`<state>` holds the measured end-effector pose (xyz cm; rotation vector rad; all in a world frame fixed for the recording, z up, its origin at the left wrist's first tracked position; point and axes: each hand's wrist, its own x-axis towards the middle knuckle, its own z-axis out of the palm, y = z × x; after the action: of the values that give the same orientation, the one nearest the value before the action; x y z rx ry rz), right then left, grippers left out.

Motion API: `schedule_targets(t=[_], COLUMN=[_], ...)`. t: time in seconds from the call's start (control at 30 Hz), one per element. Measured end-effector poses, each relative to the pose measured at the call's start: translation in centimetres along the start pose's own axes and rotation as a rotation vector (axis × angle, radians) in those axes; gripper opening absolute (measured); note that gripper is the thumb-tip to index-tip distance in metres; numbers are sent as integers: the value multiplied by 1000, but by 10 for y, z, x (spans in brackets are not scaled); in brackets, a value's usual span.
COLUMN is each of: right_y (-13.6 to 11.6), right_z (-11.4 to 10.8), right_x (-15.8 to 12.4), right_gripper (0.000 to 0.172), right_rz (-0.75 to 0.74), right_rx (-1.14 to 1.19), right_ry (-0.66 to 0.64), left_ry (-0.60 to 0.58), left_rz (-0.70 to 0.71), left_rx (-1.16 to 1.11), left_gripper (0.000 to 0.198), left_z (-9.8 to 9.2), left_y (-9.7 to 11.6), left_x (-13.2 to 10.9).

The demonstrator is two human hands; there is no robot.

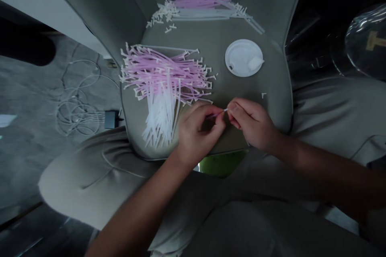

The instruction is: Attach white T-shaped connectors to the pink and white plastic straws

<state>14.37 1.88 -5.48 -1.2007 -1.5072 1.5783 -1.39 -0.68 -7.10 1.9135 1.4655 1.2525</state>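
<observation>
One thin plastic straw (216, 115), pale pink going white at the tip, sits nearly level, pinched between left hand (200, 132) and right hand (250, 122), near the front edge of the seat (211, 44). Just beside it, a loose pile (164, 78) of pink straws with small crosswise ends reaches the seat's left edge. White straws (159, 122) lie across its near side.

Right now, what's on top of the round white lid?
A small white scrap sits at the edge of the round white plastic lid. Whatever is under the lid stays hidden, because it lies on the grey seat cushion.
</observation>
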Motion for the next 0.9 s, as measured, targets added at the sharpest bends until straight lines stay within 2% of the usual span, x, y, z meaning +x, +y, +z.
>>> schedule_targets(t=[0.27, 0.4, 0.9], right_y=[-1, -2, -2], right_z=[-3, -4, -10], right_x=[2, 0, -1], right_gripper=[37, 36, 37], right_rz=[-37, -51, -64], right_rx=[-96, -117, -209], right_ry=[-11, -21, -70], left_ry=[36, 14, -33], left_rz=[5, -4, 98], left_rx=[-35, -34, 15], left_gripper=[8, 9, 12], left_z=[3, 3, -2], left_y=[0, 0, -1], left_x=[-2, -1, 3])
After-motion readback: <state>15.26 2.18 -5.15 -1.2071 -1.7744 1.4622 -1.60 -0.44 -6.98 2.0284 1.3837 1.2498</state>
